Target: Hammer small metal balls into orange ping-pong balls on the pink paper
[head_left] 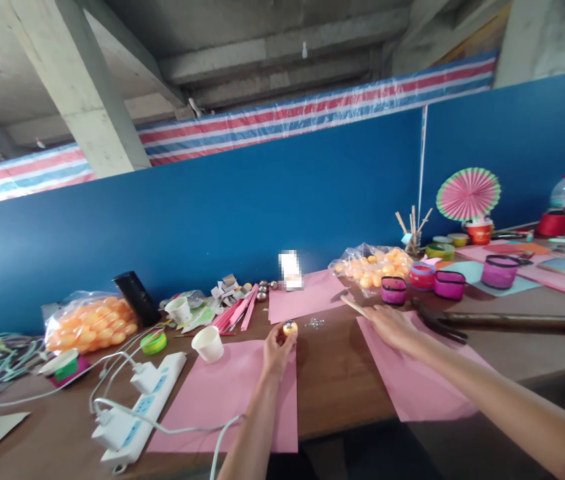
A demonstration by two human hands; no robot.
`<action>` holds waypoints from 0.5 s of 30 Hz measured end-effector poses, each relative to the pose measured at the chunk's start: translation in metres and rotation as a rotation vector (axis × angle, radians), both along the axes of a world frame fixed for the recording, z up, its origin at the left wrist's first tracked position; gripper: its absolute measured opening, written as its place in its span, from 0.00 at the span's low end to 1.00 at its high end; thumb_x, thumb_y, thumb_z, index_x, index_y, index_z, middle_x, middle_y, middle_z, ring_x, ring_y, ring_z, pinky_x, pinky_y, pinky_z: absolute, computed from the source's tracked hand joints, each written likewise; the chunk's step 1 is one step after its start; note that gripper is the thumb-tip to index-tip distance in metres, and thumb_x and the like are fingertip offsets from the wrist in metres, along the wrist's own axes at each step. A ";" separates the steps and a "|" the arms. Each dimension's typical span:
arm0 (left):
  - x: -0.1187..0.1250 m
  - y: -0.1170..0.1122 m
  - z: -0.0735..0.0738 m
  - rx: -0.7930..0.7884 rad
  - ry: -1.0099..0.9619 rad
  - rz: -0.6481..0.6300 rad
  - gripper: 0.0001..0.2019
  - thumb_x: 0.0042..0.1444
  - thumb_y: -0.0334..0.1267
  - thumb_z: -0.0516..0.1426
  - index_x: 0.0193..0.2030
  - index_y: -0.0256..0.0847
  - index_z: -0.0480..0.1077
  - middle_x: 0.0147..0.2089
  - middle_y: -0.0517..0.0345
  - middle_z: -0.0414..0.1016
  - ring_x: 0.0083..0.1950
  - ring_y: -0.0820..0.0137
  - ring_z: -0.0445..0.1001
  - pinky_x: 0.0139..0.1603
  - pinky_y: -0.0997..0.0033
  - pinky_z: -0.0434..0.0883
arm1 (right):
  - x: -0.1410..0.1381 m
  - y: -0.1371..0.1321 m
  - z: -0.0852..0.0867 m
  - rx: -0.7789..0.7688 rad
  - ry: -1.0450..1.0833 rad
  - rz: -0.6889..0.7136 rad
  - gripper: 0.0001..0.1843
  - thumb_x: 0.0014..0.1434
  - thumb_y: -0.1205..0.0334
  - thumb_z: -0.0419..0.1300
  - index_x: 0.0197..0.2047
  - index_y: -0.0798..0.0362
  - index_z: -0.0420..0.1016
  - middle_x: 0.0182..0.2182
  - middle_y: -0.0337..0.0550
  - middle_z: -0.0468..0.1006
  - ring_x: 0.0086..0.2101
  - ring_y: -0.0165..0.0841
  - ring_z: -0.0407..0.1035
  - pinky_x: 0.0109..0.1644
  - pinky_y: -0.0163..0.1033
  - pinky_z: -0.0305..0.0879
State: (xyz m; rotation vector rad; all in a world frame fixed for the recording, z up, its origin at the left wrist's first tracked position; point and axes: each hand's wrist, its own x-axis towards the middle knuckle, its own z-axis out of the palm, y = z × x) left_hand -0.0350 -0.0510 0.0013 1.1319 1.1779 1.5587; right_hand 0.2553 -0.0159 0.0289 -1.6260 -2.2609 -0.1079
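My left hand (276, 350) is closed on a small orange ball (290, 329) that shows a shiny metallic top, just above the edge of a pink paper sheet (197, 407). A white paper cup (208, 344) stands on that sheet, left of the hand. My right hand (390, 325) grips a thin wooden stick (355, 306), its far end pointing left toward the back. Under the right forearm lies another pink sheet (412, 393). Between both hands, a few small clear pieces (316, 323) rest on the brown table (335, 387).
A white power strip (150, 407) with cords lies at left. Bags of orange balls (93, 323) (375, 267) sit at the back. Right of my hand are a hammer-like tool (512, 323) and small purple containers (449, 285). A blue partition (262, 200) stands behind.
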 end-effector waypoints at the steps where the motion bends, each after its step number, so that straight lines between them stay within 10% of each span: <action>1: 0.000 0.000 0.000 -0.003 -0.001 -0.003 0.23 0.38 0.41 0.63 0.44 0.37 0.68 0.35 0.53 0.74 0.32 0.73 0.72 0.33 0.73 0.71 | -0.002 0.000 0.005 -0.007 0.040 0.031 0.13 0.55 0.65 0.50 0.41 0.52 0.72 0.30 0.54 0.73 0.31 0.42 0.69 0.35 0.45 0.63; 5: 0.000 0.001 0.000 -0.006 -0.014 -0.022 0.24 0.38 0.41 0.63 0.44 0.37 0.68 0.35 0.53 0.74 0.32 0.73 0.73 0.32 0.75 0.70 | -0.013 0.000 0.058 -0.069 0.227 0.189 0.14 0.56 0.56 0.50 0.43 0.48 0.72 0.36 0.47 0.75 0.37 0.39 0.70 0.40 0.43 0.65; 12: 0.001 0.001 0.000 -0.009 -0.005 -0.005 0.23 0.38 0.41 0.63 0.43 0.37 0.68 0.34 0.54 0.73 0.31 0.74 0.72 0.32 0.75 0.70 | -0.036 -0.030 0.213 -0.268 0.875 0.766 0.21 0.61 0.51 0.42 0.49 0.52 0.66 0.46 0.42 0.70 0.47 0.32 0.65 0.47 0.36 0.65; 15: 0.001 0.000 0.000 -0.005 0.004 -0.007 0.23 0.39 0.41 0.63 0.43 0.36 0.68 0.35 0.54 0.73 0.33 0.74 0.72 0.33 0.74 0.70 | -0.041 -0.049 0.247 -0.266 0.923 0.824 0.24 0.63 0.54 0.36 0.48 0.54 0.67 0.43 0.37 0.70 0.48 0.30 0.64 0.49 0.37 0.62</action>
